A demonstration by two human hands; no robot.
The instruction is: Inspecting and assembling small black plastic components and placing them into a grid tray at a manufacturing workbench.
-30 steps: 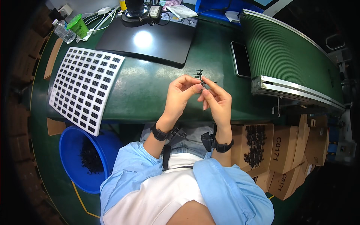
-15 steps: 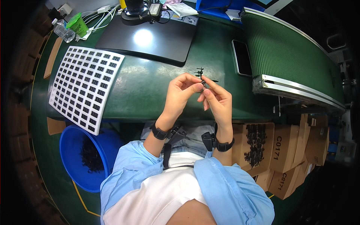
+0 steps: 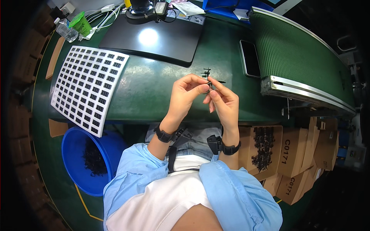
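Above the green tabletop [image 3: 154,90], both my hands meet at a small black branched plastic piece [image 3: 207,72] that looks like a moulded sprue. My left hand [image 3: 184,94] pinches its lower end between thumb and forefinger. From the other side, my right hand [image 3: 225,103] also has thumb and forefinger closed on it. Thin side arms of the piece stick out past my fingertips, and one dark pointed tip juts to the right. The part between my fingers is mostly hidden.
On the left lies a white tray [image 3: 101,77] with rows of small black parts. A blue bin [image 3: 114,154] below it holds black scraps. Behind are a closed laptop [image 3: 173,42] and a phone [image 3: 250,58]; a green ribbed conveyor [image 3: 300,57] and cardboard boxes [image 3: 295,148] stand right.
Both hands keep almost the same pinch on the black piece. The whole view has shifted very slightly.
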